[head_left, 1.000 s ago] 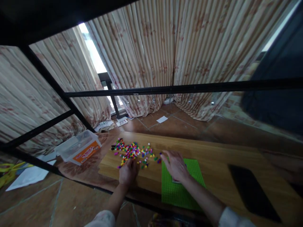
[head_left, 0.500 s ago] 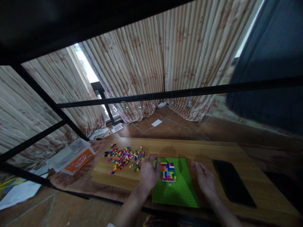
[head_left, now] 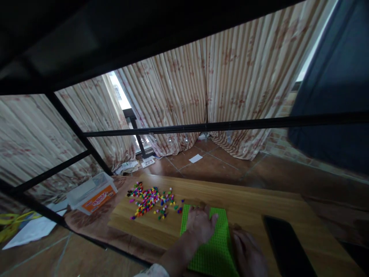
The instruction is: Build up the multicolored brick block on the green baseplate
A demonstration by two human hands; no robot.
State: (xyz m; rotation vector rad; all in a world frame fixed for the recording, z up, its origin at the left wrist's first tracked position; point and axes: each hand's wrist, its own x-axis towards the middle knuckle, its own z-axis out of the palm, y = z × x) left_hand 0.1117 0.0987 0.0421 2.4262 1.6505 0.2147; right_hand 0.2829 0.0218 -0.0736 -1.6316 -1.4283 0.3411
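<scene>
A green studded baseplate lies on the wooden table near its front edge. My left hand lies on the plate's upper part, fingers spread over the spot where the small multicoloured brick block stood; the block is hidden under it. My right hand rests at the plate's right edge, fingers extended on the wood. A scatter of several small coloured bricks lies to the left of the plate, apart from both hands.
A clear plastic box with an orange label stands at the table's left end. A black flat slab lies to the right of my right hand. Black frame bars cross the view; curtains hang behind, and papers lie on the tiled floor.
My left hand went from the loose bricks to the plate and now covers the brick block. My right hand moved off the block to the plate's right edge.
</scene>
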